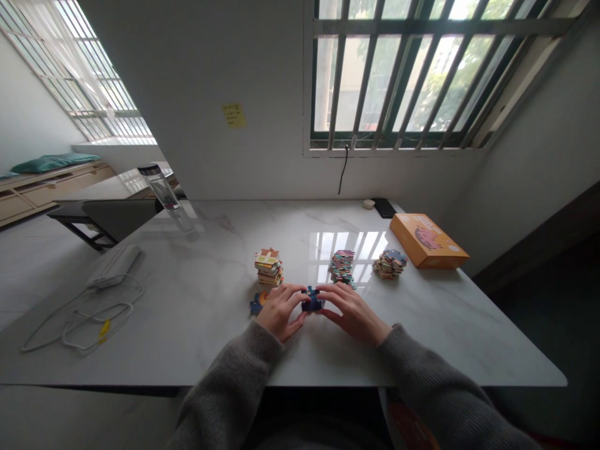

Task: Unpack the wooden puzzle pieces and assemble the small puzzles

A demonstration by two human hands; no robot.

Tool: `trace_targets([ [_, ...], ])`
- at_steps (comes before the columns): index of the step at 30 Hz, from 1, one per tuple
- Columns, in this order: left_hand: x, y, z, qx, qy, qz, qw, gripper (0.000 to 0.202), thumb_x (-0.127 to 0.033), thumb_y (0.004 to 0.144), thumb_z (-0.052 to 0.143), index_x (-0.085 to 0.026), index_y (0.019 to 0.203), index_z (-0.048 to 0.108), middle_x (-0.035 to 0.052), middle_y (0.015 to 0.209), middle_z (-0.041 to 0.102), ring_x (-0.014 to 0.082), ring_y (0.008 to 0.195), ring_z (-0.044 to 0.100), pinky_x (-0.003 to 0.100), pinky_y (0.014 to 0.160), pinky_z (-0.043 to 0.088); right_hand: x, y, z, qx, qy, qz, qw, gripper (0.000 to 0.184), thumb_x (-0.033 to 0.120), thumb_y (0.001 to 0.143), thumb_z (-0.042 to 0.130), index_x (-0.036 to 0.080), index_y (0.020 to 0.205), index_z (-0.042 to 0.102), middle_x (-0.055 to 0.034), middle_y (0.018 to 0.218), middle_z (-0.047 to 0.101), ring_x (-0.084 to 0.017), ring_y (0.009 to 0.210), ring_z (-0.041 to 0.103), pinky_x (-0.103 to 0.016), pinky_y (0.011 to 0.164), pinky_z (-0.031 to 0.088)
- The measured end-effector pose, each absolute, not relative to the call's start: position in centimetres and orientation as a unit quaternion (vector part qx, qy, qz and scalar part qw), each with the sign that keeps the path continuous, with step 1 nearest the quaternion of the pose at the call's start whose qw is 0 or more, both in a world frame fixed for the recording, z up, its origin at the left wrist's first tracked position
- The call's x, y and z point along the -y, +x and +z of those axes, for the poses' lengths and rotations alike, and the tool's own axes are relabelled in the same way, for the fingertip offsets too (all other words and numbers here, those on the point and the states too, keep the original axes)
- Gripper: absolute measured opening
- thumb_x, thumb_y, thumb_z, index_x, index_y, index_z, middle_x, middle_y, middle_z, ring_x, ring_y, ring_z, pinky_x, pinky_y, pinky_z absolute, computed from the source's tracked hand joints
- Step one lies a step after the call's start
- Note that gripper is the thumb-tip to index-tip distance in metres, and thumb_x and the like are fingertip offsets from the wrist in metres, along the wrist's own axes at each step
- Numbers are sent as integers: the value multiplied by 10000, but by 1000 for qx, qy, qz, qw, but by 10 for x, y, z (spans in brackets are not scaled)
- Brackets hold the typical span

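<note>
A dark blue puzzle piece [312,301] is held just above or on the table [210,356], which of the two cannot be told, between both hands and near the table's front edge; its left side is pinched by the thumb and fingertips of the left hand [280,310], and its right side is gripped in the same way by the right hand [351,310]; whether one piece or several laid together are held cannot be made out.

The piece is judged to be light and stiff, of thin printed card; little force should be needed, and the smooth face may slide if it is pressed flat with one finger; the tabs are likely the weakest parts, liable to be bent or frayed, so the hold is best taken on the broad body or straight across opposite edges.

Beside the left hand, loose blue and orange pieces [257,302] are laid, with a left stack [269,267] behind them; a middle stack [342,267] is set behind the right hand, and a right stack [390,264] near the orange box [429,242]; these uneven piles could be toppled by a brushed sleeve.
</note>
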State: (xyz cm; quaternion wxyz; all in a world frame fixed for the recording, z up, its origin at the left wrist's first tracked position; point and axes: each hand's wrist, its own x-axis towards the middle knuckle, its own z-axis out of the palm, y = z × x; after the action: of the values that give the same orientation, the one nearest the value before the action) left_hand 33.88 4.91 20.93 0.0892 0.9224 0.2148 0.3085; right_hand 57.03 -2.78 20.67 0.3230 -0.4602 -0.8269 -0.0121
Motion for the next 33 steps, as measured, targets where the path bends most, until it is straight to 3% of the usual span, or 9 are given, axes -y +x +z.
trace_targets([
  [6,-69,288,197,-272,900,326,97,231,-168,864,549,-230,1076,619,71,1282,659,261,1182,577,442,979,426,28,569,209,811,-486,-1,326,333,209,966,552,227,1298,546,-130,1253,637,-263,1106,616,-475,966,512],
  [15,-83,241,180,-343,877,302,151,268,-204,836,571,-217,1094,640,91,1258,679,267,1157,615,447,1003,472,25,571,202,822,-506,35,259,257,147,941,540,222,1174,617,-98,1071,639,-235,977,586,-401,877,502],
  [21,-80,246,180,-351,874,297,159,228,-202,813,572,-202,1029,642,102,1223,691,260,1140,619,434,1015,470,25,572,198,822,-511,37,248,214,178,940,569,228,1139,632,-101,1149,629,-235,1038,578,-408,923,488],
  [24,-79,245,180,-349,876,300,146,222,-189,811,552,-198,1018,634,110,1284,643,266,1183,592,449,1025,461,24,571,199,820,-515,30,247,193,196,939,591,231,1124,634,-105,1224,623,-251,1090,573,-437,946,485],
  [27,-76,248,185,-333,877,322,126,226,-183,810,556,-198,1023,631,117,1333,587,274,1210,557,455,1031,463,24,569,201,819,-517,29,245,158,203,935,617,229,1089,644,-95,1173,649,-242,1047,594,-426,918,504],
  [33,-67,284,200,-251,909,318,101,193,-179,852,552,-204,1032,616,96,1170,657,258,1117,580,423,977,472,23,571,203,818,-503,27,276,239,226,918,666,226,1154,622,-94,1128,659,-235,1026,622,-396,890,525],
])
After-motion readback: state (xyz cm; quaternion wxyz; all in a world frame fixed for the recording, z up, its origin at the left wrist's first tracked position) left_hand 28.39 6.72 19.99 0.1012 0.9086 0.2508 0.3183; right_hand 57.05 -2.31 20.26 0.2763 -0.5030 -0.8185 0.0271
